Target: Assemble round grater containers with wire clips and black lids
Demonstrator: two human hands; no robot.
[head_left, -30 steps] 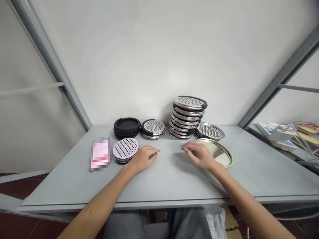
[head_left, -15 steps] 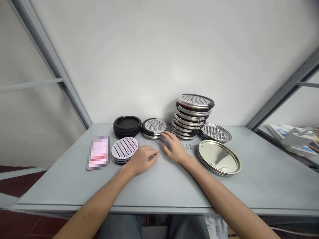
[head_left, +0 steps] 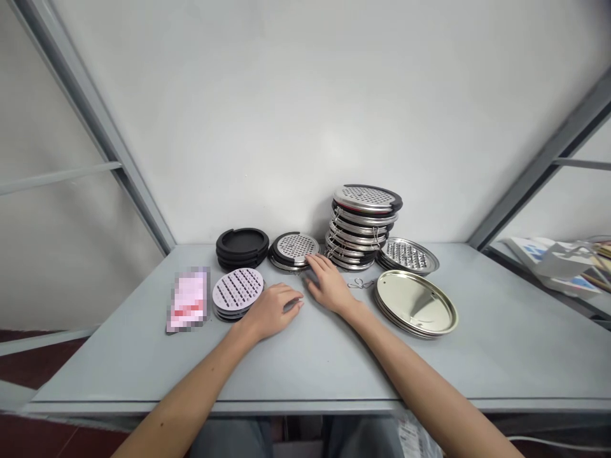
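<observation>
My left hand [head_left: 274, 310] rests on the table with loosely curved fingers and the thumb apart, holding nothing. Beside it is a stack of round graters [head_left: 238, 289] with a pale, slotted top disc. My right hand [head_left: 328, 283] is also empty, its fingers spread and their tips at the front edge of a low stack topped by a round metal grater [head_left: 296, 247] with a black rim. Whether they touch it I cannot tell. Just right of that hand lie small wire clips [head_left: 361, 284]. Round, gold-coloured metal trays [head_left: 416, 302] are stacked beside my right forearm.
Black round rings or holders [head_left: 242, 247] are piled at the back left. A tall stack of metal and black graters [head_left: 365, 226] leans slightly near the wall, with large grater discs [head_left: 408, 256] to its right. A blurred pink packet or phone [head_left: 189, 299] lies left on the grey table [head_left: 119, 356].
The view has shifted slightly. My hands keep nearly the same pose, the right fingertips staying by the low grater stack; nothing has been picked up or put down.
</observation>
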